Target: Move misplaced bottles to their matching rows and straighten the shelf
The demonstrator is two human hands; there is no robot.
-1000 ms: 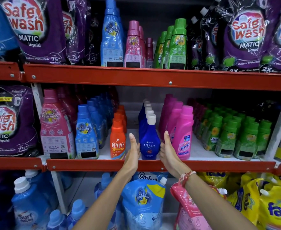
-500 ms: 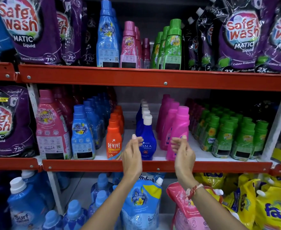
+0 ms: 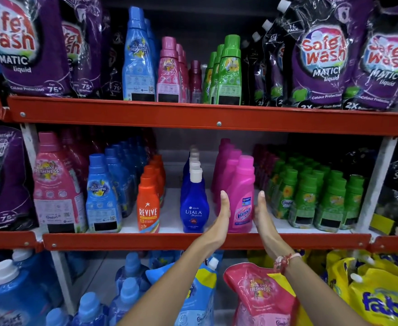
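Both hands shifted from the Ujala bottle (image 3: 194, 203) to the Vanish bottle (image 3: 241, 198), left hand (image 3: 222, 214) and right hand (image 3: 261, 212) flattened open against its sides; rigid, slick plastic, likely liquid-heavy, best squeezed mid-body.

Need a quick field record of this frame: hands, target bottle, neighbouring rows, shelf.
left hand: open, flat against the left side of the front Vanish bottle
right hand: open, flat at that bottle's right side
Vanish bottle: pink, upright, front of its row
left neighbour: Ujala bottle, blue, white cap
further left: Revive bottle, orange
right neighbour: green bottles
shelf edge: red rail
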